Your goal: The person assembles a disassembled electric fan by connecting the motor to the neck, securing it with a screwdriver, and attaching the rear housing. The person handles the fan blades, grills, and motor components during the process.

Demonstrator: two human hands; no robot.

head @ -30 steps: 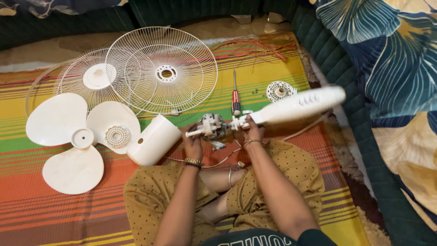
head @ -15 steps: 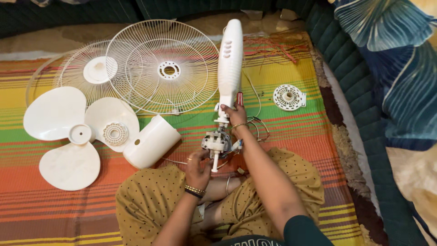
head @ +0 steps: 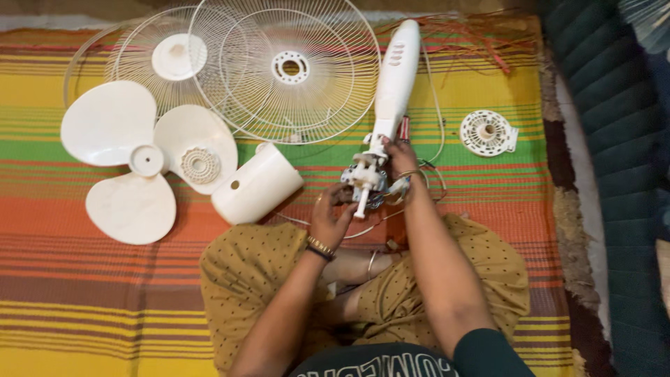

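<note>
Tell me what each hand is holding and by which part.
Both hold the fan motor assembly. The right hand grips where the white neck housing meets the motor; the left hand has its fingers at the motor's lower side, beside the shaft.

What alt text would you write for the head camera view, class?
Seated on a striped mat, a person's left hand and right hand hold a fan motor attached to its white stand neck. Fan blades and wire guards lie beside.

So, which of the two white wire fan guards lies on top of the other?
The larger white wire guard with an open centre ring; the other guard, with a solid centre disc, lies partly beneath it.
</note>
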